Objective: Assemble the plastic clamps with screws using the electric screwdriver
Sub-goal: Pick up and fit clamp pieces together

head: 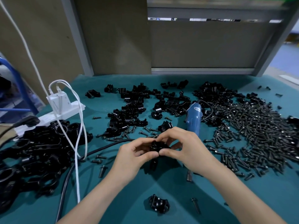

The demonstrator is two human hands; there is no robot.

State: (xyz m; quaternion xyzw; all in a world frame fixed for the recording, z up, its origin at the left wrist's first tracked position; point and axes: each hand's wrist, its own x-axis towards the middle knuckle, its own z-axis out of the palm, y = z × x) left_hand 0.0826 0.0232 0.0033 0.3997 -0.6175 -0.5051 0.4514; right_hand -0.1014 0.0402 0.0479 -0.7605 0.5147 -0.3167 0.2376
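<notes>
both hands meet over the middle of the teal mat [113, 199]. left hand [134, 152] and right hand [186, 146] each have curled fingers closed on one small black plastic clamp [156, 147], thumbs touching at its near edge. most of the clamp is covered by fingers; only its top face with a round hole shows. whether a screw sits in it cannot be told.

blue electric screwdriver [194, 117] lies on the mat just behind the right hand, untouched, its lower end hidden by that hand (a dark stub under the wrist is too blurred to identify).

heap of screws [258, 126] to the right, running out of frame. loose clamp parts [137, 107] behind the hands. pile of clamps [40, 151] at left, cut off by the edge, with white cables [80, 135] draped across it from a power strip [64, 113]. one lone clamp [159, 206] near the bottom, a single screw [195, 205] beside it but apart.
</notes>
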